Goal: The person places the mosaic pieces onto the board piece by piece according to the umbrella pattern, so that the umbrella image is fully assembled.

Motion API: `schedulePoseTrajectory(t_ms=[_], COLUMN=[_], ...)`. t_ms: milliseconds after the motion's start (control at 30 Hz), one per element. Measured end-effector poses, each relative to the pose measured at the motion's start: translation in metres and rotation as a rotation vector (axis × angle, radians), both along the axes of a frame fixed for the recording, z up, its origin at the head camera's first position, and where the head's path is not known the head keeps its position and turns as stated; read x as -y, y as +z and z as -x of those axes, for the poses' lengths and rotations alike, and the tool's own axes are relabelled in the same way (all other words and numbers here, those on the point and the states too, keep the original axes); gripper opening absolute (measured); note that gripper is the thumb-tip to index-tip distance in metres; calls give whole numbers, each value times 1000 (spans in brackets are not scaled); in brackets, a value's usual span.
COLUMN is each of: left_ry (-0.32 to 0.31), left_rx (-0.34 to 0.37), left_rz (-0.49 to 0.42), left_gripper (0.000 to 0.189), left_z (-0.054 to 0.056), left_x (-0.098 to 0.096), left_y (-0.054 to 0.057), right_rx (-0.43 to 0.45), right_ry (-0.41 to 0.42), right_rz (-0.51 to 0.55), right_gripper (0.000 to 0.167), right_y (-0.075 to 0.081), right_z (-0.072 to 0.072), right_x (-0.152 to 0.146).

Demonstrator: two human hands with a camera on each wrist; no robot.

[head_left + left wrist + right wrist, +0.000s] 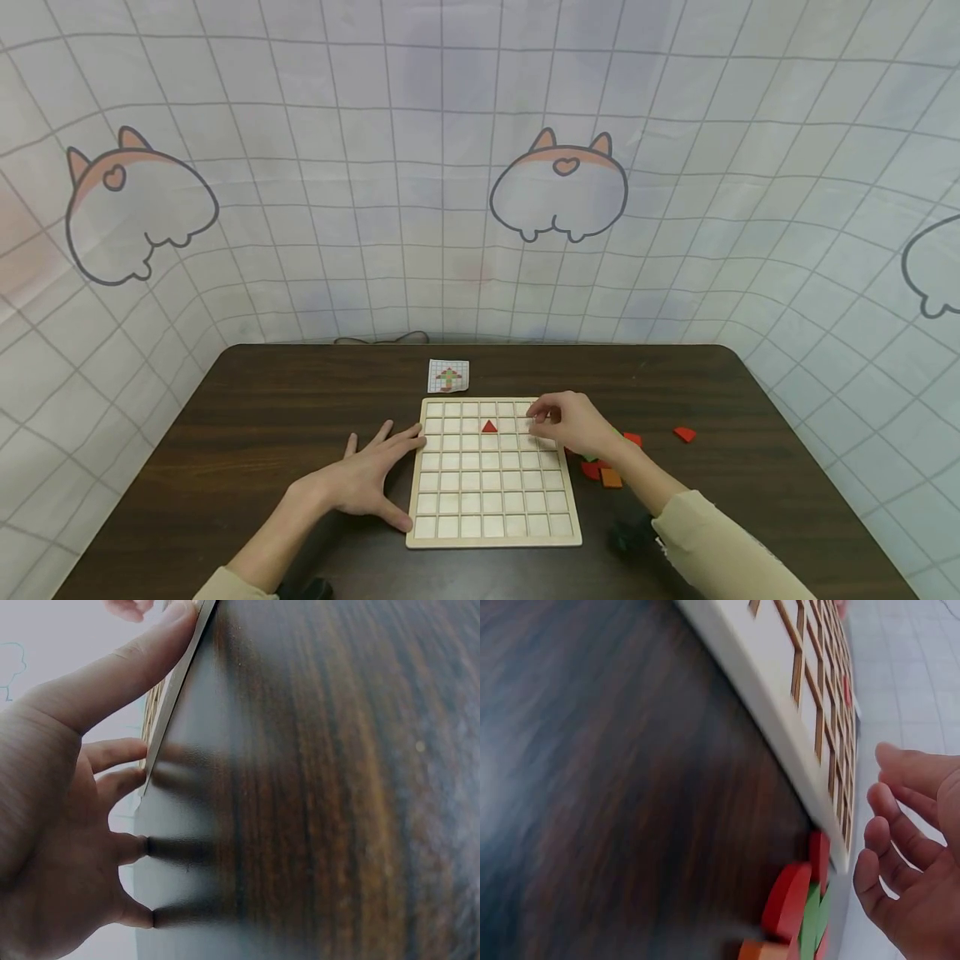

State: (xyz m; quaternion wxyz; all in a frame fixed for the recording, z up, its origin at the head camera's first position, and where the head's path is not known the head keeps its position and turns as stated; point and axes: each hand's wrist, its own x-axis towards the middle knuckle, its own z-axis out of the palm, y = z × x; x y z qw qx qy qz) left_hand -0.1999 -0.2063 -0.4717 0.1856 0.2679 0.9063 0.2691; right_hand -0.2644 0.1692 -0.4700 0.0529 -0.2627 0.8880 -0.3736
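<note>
Beige wooden gridded board (491, 481): left hand (362, 482) splayed against its nine-o'clock edge, likely steadying it.
Right hand (574, 423): loosely curled at two o'clock, seemingly empty.

Soft, even light fills the head view. In the left wrist view, dark shadows streak the table (315, 787) beside the left hand (64, 832); the wall (75, 637) behind it washes out. Below the right hand (919, 855), the dimmer table blurs.

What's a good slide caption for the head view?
One red triangle sits on a gridded board, left hand touching its left edge, right hand near its far right corner.
</note>
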Motion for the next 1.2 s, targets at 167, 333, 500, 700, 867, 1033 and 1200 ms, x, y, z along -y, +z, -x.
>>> schedulePoseTrajectory(t_ms=[167, 333, 500, 700, 867, 1033, 1200], left_ry=[1, 3, 2, -1, 0, 2, 2], left_rx=[3, 2, 2, 5, 2, -3, 2], left_rz=[-3, -1, 0, -5, 1, 10, 3], left_gripper=[115, 115, 115, 114, 115, 115, 115], left_z=[-1, -1, 0, -1, -1, 0, -1], left_x=[0, 0, 1, 1, 0, 0, 0], left_y=[1, 1, 1, 1, 2, 3, 4], right_rx=[16, 34, 32, 23, 25, 28, 28], right_ry=[-16, -33, -57, -104, -157, -180, -168], right_rz=[27, 42, 25, 12, -7, -41, -88], right_gripper=[13, 13, 15, 15, 15, 16, 22], right_y=[-1, -3, -3, -4, -3, -2, -3], right_z=[-2, -3, -3, -2, 0, 3, 6], right_x=[-17, -30, -42, -57, -66, -73, -77])
